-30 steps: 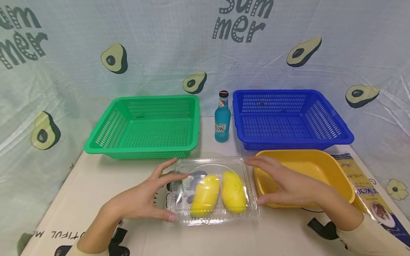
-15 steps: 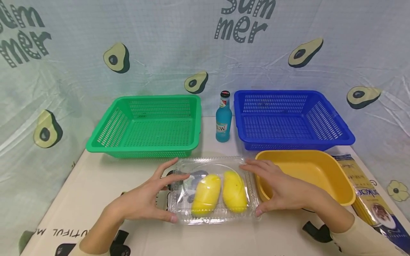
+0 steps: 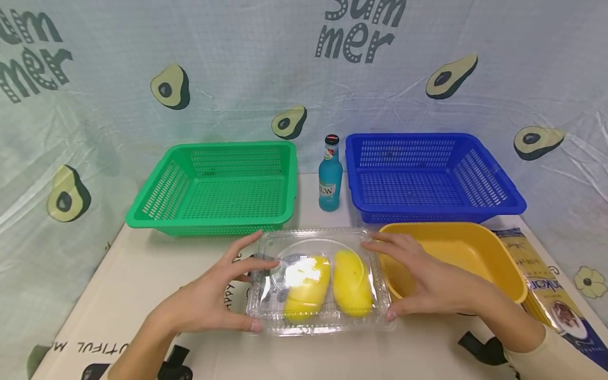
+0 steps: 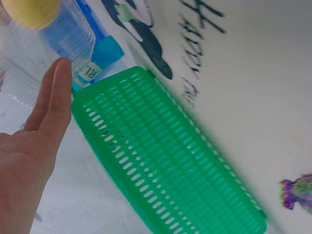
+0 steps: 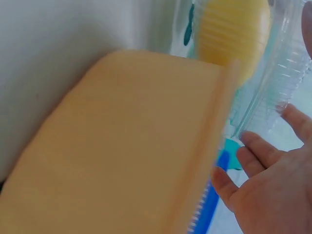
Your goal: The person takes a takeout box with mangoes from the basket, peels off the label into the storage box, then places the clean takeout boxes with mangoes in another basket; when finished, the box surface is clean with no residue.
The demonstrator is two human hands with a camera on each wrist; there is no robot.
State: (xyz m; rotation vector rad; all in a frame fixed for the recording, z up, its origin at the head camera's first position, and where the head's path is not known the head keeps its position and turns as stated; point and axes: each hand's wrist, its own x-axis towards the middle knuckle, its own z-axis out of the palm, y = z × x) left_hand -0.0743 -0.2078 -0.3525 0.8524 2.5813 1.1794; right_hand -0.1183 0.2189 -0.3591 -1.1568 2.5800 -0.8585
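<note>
A clear plastic clamshell container (image 3: 313, 240) sits in the middle of the head view with two yellow mangoes inside, a left mango (image 3: 304, 301) and a right mango (image 3: 352, 285). My left hand (image 3: 204, 301) grips its left side, thumb at the near corner and fingers at the far part. On the opposite side my right hand (image 3: 432, 279) holds the edge the same way. In the right wrist view one mango (image 5: 234, 34) shows through the clear wall, beside the fingers (image 5: 263, 148). The left wrist view shows the left fingers (image 4: 58, 97) against the container.
A green basket (image 3: 214, 224) stands at back left and a blue basket (image 3: 437, 211) at back right, with a blue bottle (image 3: 330, 179) upright between them. A yellow basin (image 3: 456, 237) is close by the right hand, next to a printed packet (image 3: 551, 295). A shiny wrapped candy (image 4: 298, 191) lies on the table.
The container looks slightly larger and more tilted, as if raised off the table, and its right side has shifted right with my right hand. Glare now covers the left mango.
</note>
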